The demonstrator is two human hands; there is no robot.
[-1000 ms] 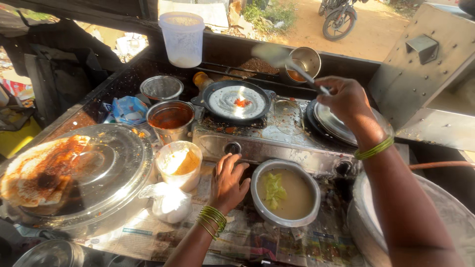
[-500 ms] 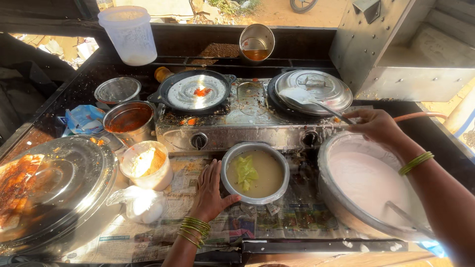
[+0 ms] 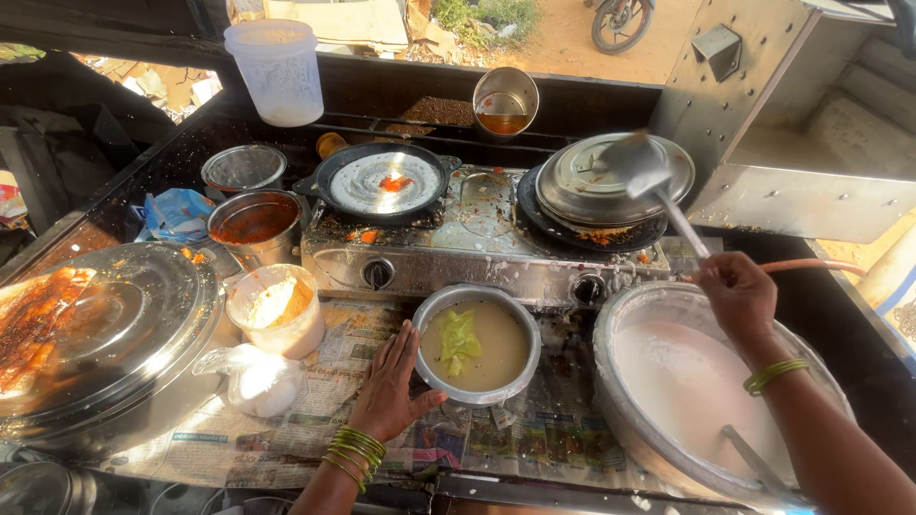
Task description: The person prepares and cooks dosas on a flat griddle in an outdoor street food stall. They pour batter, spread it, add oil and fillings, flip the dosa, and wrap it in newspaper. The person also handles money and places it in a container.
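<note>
We log the right hand [image 3: 739,298] closed in a fist round the handle of a steel ladle [image 3: 637,164], the cup raised over the lidded pan [image 3: 611,181] on the right burner. Half a second ago this hand sat lower, at the far rim of the large batter basin [image 3: 620,381], with the ladle lying across the lid; a second ago it was reaching toward the back ledge. So the ladle has come back from the rear and now hangs between lid and basin, cup blurred, contents not readable.

The left hand [image 3: 391,386] lies flat on the newspaper [image 3: 286,439], fingers spread, thumb side touching the rim of the steel bowl of yellowish chutney [image 3: 477,345]. It has hardly shifted across all three views.

The white batter shows a second utensil handle [image 3: 754,463] resting in it near the front rim. The left pan [image 3: 386,181] holds a pale round dosa with a red dab at its centre, uncovered.

We judge the batter basin to be the vessel in work, with the ladle just above its far edge.
</note>
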